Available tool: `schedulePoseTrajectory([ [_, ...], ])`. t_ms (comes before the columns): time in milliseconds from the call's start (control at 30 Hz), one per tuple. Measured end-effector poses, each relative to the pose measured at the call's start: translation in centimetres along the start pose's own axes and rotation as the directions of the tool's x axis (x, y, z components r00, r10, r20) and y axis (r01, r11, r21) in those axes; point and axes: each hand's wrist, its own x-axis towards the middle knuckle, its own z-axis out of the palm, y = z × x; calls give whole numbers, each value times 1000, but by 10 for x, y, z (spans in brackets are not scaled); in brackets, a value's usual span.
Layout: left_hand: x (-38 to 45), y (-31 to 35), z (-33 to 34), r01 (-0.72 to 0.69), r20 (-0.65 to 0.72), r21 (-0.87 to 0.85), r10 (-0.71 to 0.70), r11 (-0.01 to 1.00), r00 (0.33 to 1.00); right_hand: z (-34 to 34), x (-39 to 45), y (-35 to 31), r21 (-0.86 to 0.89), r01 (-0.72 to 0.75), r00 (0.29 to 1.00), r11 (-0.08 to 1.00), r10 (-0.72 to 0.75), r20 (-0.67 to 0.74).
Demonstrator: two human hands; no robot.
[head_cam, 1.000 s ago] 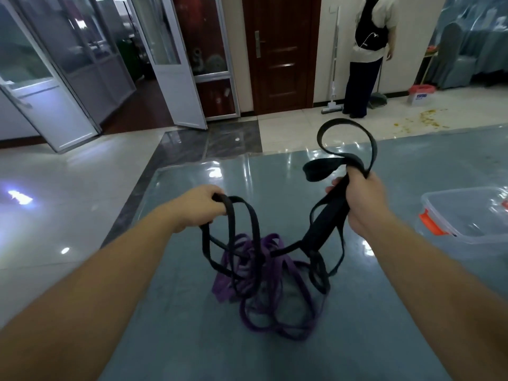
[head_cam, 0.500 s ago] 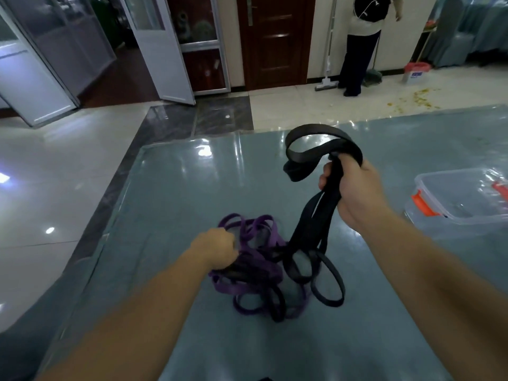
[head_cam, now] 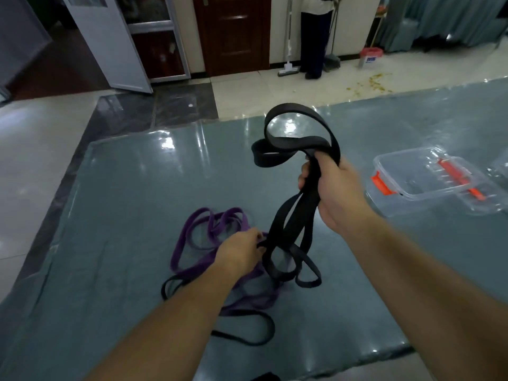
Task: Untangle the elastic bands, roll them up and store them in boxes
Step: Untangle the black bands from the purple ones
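Gripping a bunch of wide black band [head_cam: 295, 215] strands, the right hand [head_cam: 334, 188] is holding them above the counter [head_cam: 137, 188], loops arching over the fist. The left hand [head_cam: 242, 251] is pinching a black strand low beside the purple band [head_cam: 192, 229], which is lying tangled on the counter. A clear box [head_cam: 417, 182] is sitting to the right, well apart.

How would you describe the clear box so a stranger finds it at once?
Look at the grey-blue table, then its right edge, past the right hand. There stands the clear plastic box, open, with orange clips; the bands lie apart from it.
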Motion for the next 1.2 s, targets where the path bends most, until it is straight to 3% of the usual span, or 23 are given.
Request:
schedulePoseTrajectory([
  [100,-3,-4,-11,0,-85,-86,-8,996,996,-19,8,11,-274,73,997,959,-81,-18],
  [200,-9,0,-34,-66,-198,-142,37,988,980,-38,13,32,-522,128,991,844,-124,42],
  [333,-18,8,-74,-103,-342,-215,24,971,939,-59,12,65,-824,197,979,532,-61,195],
  [400,-21,5,-88,-74,-368,-195,-3,978,930,-65,10,79,-873,205,975,443,-19,219],
  [500,-26,-2,-100,57,-387,-246,-152,968,909,-67,7,89,-888,196,977,416,-1,215],
  [600,-30,-7,-105,139,-442,-355,-296,925,847,-65,4,91,-930,262,961,258,18,276],
  [700,-31,-7,-110,167,-481,-378,-347,911,805,-64,-1,96,-950,286,957,128,13,290],
  [733,-30,-7,-111,173,-493,-369,-350,913,796,-65,-3,98,-954,275,960,116,19,279],
  [800,-31,-1,-115,161,-503,-337,-321,928,802,-66,-5,105,-955,222,972,197,31,233],
  [967,-40,29,-131,3,-580,-346,-216,938,785,-80,-8,123,-950,73,992,304,75,101],
  [1067,-35,31,-143,-44,-591,-502,-305,864,747,-98,-3,129,-972,10,996,235,79,30],
  [1200,-33,16,-163,33,-588,-572,-437,820,680,-130,7,138,-990,-36,989,136,148,-15],
])
